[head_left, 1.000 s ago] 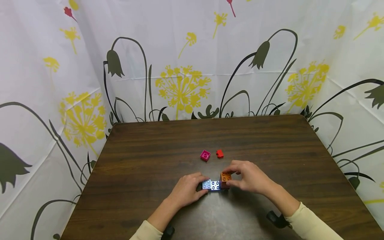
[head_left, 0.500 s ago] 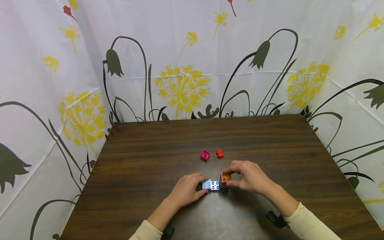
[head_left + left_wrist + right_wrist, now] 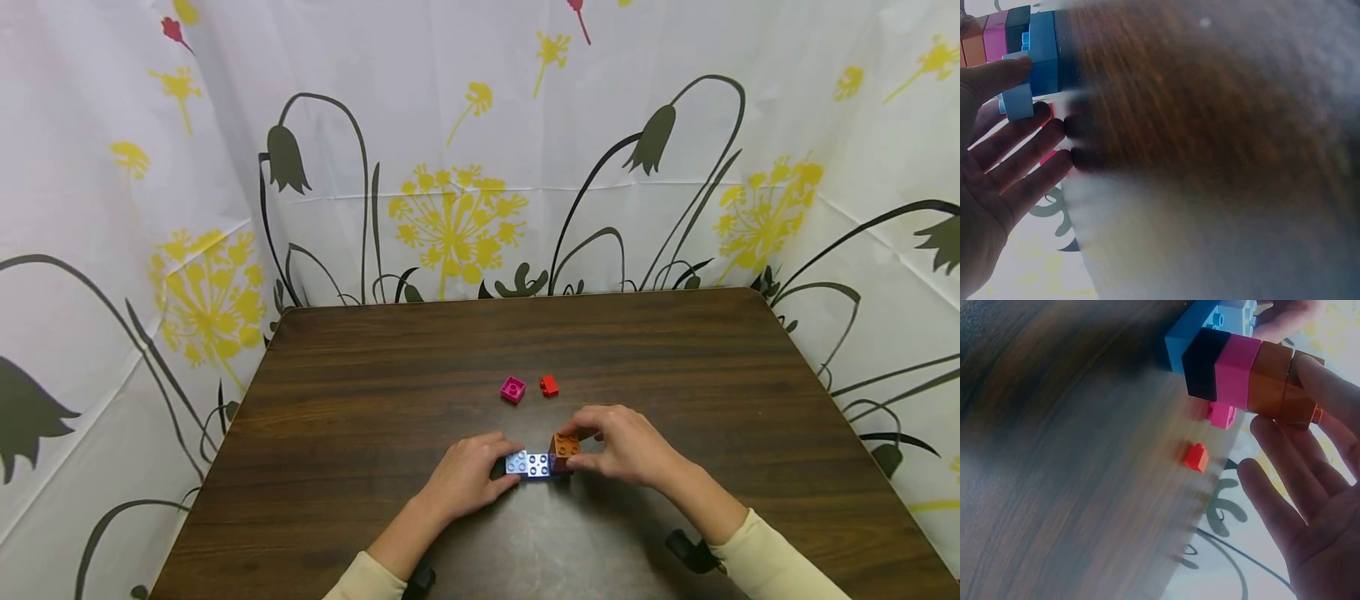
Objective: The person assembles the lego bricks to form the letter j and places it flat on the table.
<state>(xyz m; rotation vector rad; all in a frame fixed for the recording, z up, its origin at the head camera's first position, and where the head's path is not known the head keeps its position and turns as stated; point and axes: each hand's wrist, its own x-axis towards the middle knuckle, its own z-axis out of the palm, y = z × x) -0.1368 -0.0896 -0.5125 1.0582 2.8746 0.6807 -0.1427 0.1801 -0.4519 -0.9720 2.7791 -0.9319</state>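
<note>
A toy-brick build stands on the table between the hands. Its long blue base brick (image 3: 1188,334) carries a light blue brick (image 3: 516,462) at the left end, with bare studs in the middle. At the right end rises a tower: a dark brick (image 3: 1200,365), a pink brick (image 3: 1235,372), an orange-brown brick (image 3: 1269,378) and another orange-brown brick (image 3: 1300,400) on top. My left hand (image 3: 468,473) pinches the light blue brick between thumb and fingers. My right hand (image 3: 628,446) grips the top orange-brown brick, its lower fingers spread away from the tower.
Behind the build, a loose pink brick (image 3: 513,389) and a small red brick (image 3: 550,385) lie on the brown wooden table (image 3: 375,375). A flower-patterned curtain (image 3: 457,75) hangs along the table's far edge and at both sides.
</note>
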